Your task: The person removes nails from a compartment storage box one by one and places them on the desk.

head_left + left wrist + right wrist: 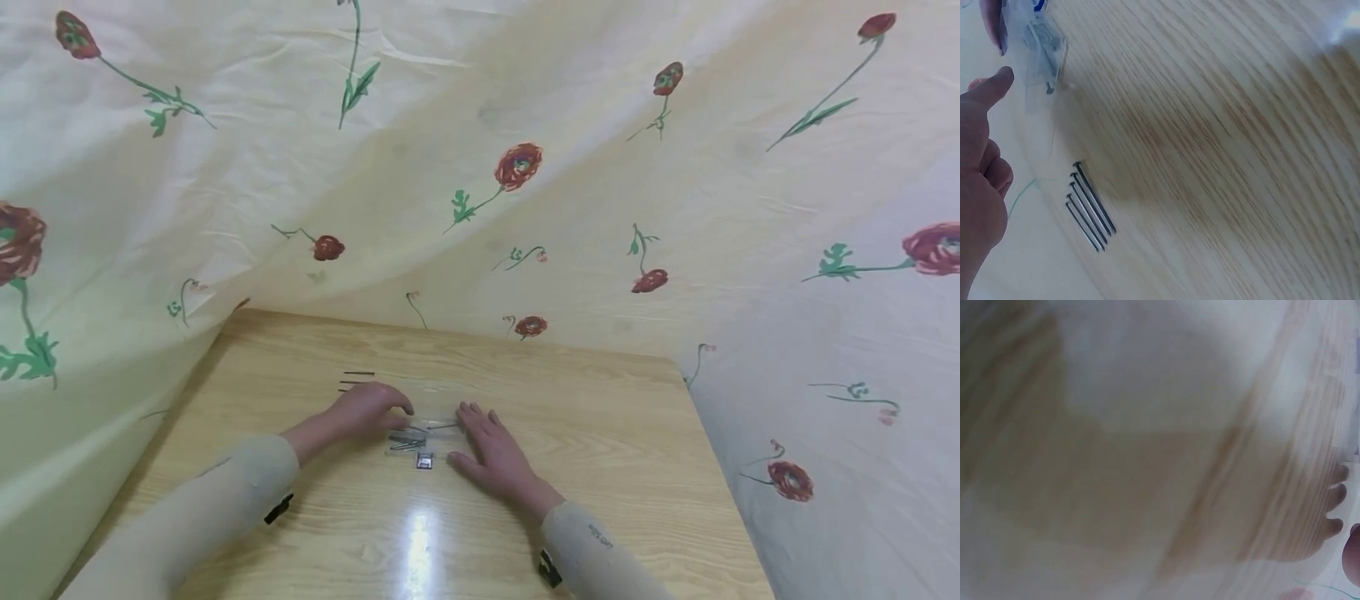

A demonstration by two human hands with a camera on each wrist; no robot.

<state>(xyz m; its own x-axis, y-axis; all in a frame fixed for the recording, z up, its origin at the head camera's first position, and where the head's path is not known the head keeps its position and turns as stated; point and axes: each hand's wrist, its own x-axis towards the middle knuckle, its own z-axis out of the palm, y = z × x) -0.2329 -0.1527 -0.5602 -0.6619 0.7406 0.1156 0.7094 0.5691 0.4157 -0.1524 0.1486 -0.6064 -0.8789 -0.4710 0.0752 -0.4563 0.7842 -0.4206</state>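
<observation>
A clear plastic bag point(435, 392) lies on the table between the hands, with several loose nails point(407, 443) inside and a small dark printed label point(424, 461) at its near end. My left hand point(367, 408) is at the bag's left side, thumb and index finger apart with nothing seen between them. In the left wrist view, the bag point(1038, 56) shows nails through its film. My right hand point(495, 454) lies over the bag's right side, fingers straight and pointing away. A thin nail point(442, 427) lies near its fingers. In the right wrist view only fingertips point(1335, 497) show.
Several dark nails point(1091, 206) lie side by side in a row on the table, left of the bag, partly behind the left hand in the head view. The wooden table point(600, 433) is bordered by a flowered cloth point(420, 167) at the back and sides.
</observation>
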